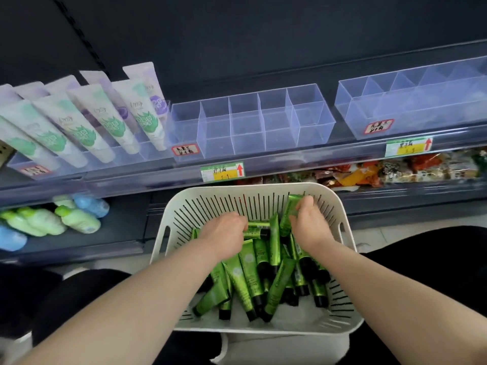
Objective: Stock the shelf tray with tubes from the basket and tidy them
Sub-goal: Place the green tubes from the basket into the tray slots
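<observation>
A white slotted basket (pixel 210 196) rests on my lap, holding several green tubes with black caps (pixel 247 270) in a loose pile. My left hand (pixel 224 230) is down in the basket with its fingers closed over a green tube (pixel 257 230) lying crosswise. My right hand (pixel 308 219) grips another green tube (pixel 291 209), tilted upright against the basket's far wall. On the shelf straight ahead stands a clear divided tray (pixel 250 127) whose compartments hold nothing.
A second clear tray (pixel 411 106) stands on the shelf at right. White tubes with green and purple prints (pixel 100 114) fill a tray at left. Green and blue bottles (pixel 52 219) lie on the lower shelf left; snack packets (pixel 395 172) sit lower right.
</observation>
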A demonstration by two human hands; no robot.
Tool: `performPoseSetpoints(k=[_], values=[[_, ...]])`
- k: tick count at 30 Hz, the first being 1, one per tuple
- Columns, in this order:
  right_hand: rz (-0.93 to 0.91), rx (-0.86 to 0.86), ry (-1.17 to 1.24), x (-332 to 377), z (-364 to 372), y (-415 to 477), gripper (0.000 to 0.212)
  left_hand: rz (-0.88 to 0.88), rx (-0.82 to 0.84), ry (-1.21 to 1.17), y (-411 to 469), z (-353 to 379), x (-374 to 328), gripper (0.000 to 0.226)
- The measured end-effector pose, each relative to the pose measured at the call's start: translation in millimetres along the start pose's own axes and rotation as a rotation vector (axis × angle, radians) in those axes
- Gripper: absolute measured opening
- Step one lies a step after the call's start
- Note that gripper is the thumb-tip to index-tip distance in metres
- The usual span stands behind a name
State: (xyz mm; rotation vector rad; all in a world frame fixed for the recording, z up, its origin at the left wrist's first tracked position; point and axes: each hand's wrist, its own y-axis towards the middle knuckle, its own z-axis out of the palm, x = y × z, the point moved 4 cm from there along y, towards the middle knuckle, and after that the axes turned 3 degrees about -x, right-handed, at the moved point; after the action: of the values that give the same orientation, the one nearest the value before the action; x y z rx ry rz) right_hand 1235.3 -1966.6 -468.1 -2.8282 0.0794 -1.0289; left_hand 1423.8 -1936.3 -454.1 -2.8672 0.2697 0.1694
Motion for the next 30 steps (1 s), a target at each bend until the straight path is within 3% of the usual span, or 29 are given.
performPoseSetpoints(k=[4,10,15,20,25,30], values=[[0.041,-0.117,0.134,7.7,5.9,4.3,0.029,-0.022,0.074,0.031,0.2,11.6,3.0,0.023],[-0.016,-0.115,-0.003,14.4,16.5,8.7,0.033,-0.125,0.141,-0.064,-6.3,29.4,18.5,0.021],[-0.255,-0.066,-0.205,24.3,20.3,1.9,0.029,-0.195,0.193,-0.112,-8.6,42.0,30.9,0.024],[-0.378,-0.019,-0.231,35.9,4.6,-6.4,0.026,-0.258,0.238,-0.146,0.7,53.9,18.3,0.035],[-0.374,-0.003,-0.188,29.5,-3.6,-14.9,0.023,-0.378,0.238,-0.203,3.7,66.0,-0.9,0.062],[-0.38,0.025,-0.217,25.2,-7.3,-19.2,0.022,-0.372,0.345,-0.208,5.2,62.0,-4.5,0.042]])
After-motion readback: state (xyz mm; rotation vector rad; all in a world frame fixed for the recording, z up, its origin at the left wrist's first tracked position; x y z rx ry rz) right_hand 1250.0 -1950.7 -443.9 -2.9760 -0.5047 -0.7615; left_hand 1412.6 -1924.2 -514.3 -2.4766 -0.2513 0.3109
